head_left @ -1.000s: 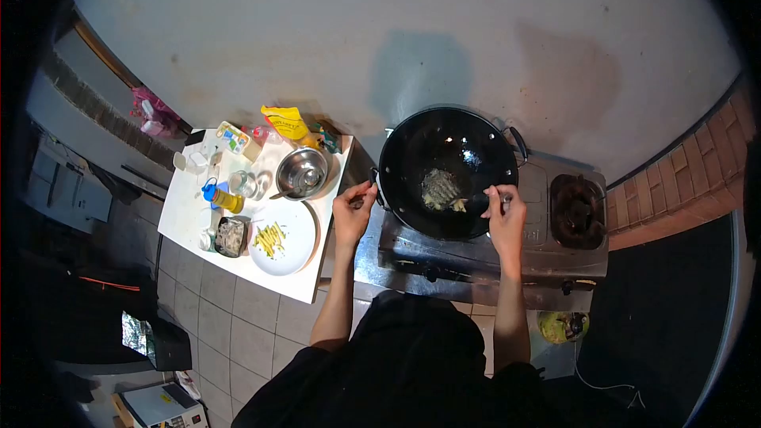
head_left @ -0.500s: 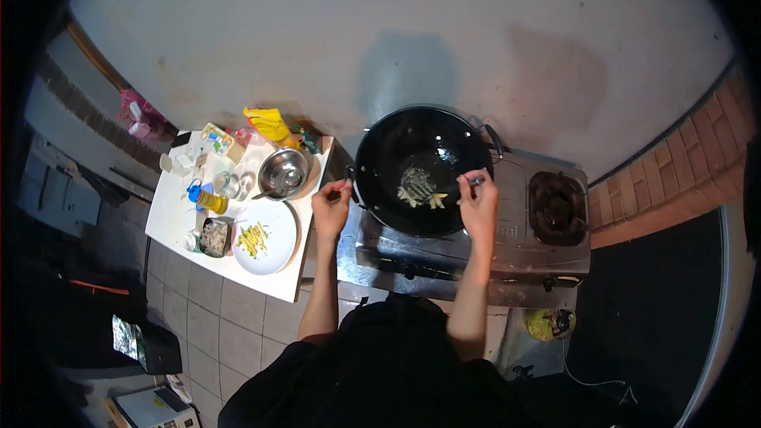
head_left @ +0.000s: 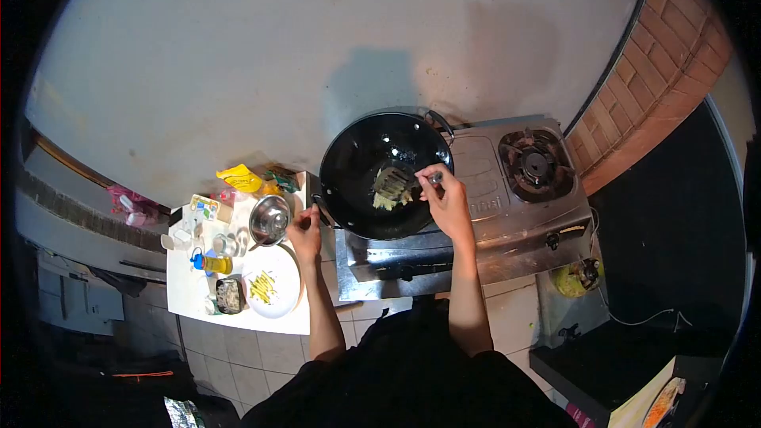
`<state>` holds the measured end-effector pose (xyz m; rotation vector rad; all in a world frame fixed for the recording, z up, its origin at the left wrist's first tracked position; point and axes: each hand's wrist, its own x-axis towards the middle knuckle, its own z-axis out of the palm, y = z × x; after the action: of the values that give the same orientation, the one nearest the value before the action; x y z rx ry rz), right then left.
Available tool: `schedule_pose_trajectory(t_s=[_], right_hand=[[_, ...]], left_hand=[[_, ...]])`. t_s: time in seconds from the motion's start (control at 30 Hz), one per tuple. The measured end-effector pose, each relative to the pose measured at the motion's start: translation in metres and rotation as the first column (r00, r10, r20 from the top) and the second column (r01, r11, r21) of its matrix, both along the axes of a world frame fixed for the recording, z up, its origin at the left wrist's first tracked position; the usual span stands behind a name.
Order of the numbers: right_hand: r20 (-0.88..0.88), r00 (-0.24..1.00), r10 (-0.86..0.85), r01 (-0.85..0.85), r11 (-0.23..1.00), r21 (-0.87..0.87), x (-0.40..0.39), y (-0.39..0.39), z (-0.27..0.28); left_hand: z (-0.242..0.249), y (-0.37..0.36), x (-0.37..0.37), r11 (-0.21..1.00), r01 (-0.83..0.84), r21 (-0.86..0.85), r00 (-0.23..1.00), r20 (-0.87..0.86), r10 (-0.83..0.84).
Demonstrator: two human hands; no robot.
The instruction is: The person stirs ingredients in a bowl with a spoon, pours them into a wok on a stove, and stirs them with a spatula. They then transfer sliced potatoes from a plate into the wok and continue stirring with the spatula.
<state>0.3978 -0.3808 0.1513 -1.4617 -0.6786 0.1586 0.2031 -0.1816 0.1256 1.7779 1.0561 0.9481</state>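
Observation:
A large black wok (head_left: 349, 154) stands on the left side of the steel stove. My left hand (head_left: 304, 234) pinches the wok's near-left handle. My right hand (head_left: 445, 200) is closed around the handle of a slotted spatula (head_left: 394, 182), over the wok's right edge. The spatula's dark head lies in the wok on pale chopped pieces (head_left: 385, 203). Left of my left hand are a steel bowl (head_left: 270, 219) and a white plate (head_left: 292, 281) with yellowish strips (head_left: 261, 288).
The white table (head_left: 184, 289) also holds a yellow bottle (head_left: 212, 264), a dark container (head_left: 230, 296), glass jars and a yellow bag (head_left: 239, 178). A second burner (head_left: 537, 165) is on the right of the stove (head_left: 476, 166), beside a brick edge (head_left: 634, 71).
The view has turned and shifted, so the wok appears farther left. The spatula's head now lies over the pale pieces, and my right hand has moved with it.

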Motion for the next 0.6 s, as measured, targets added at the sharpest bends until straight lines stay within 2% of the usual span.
schedule_pose_trajectory(t_s=[0.13, 0.23, 0.27, 0.3, 0.37, 0.47, 0.6], right_hand=[[-0.062, 0.998, -0.014, 0.018, 0.998, 0.066, -0.004, -0.01, 0.018], [-0.024, 1.0, -0.003, 0.004, 0.998, 0.058, -0.003, -0.013, 0.018], [0.045, 0.999, -0.008, 0.007, 1.0, 0.025, -0.001, -0.013, 0.014], [0.044, 0.999, -0.01, 0.009, 0.999, 0.033, -0.002, -0.015, 0.014], [0.108, 0.994, -0.02, 0.026, 0.998, -0.059, -0.004, -0.018, 0.016], [0.117, 0.987, -0.108, 0.112, 0.994, -0.02, -0.005, -0.018, 0.02], [0.113, 0.993, -0.028, 0.042, 0.991, -0.127, -0.004, -0.021, 0.02]], left_hand=[[0.0, -0.001, -0.004, 1.0, 0.021, -0.018, 0.999, -0.027, -0.022], [0.002, -0.002, -0.008, 0.997, 0.03, -0.074, 0.999, -0.042, -0.033], [0.002, -0.002, -0.008, 0.997, 0.028, -0.077, 0.998, -0.048, -0.031], [0.001, -0.001, -0.007, 0.997, 0.029, -0.077, 0.998, -0.053, -0.033], [0.0, 0.001, -0.008, 0.996, 0.035, -0.079, 0.998, -0.051, -0.039], [-0.003, 0.002, -0.008, 0.997, 0.058, -0.053, 0.997, -0.048, -0.06], [-0.006, 0.002, -0.01, 0.997, 0.06, -0.05, 0.997, -0.039, -0.062]])
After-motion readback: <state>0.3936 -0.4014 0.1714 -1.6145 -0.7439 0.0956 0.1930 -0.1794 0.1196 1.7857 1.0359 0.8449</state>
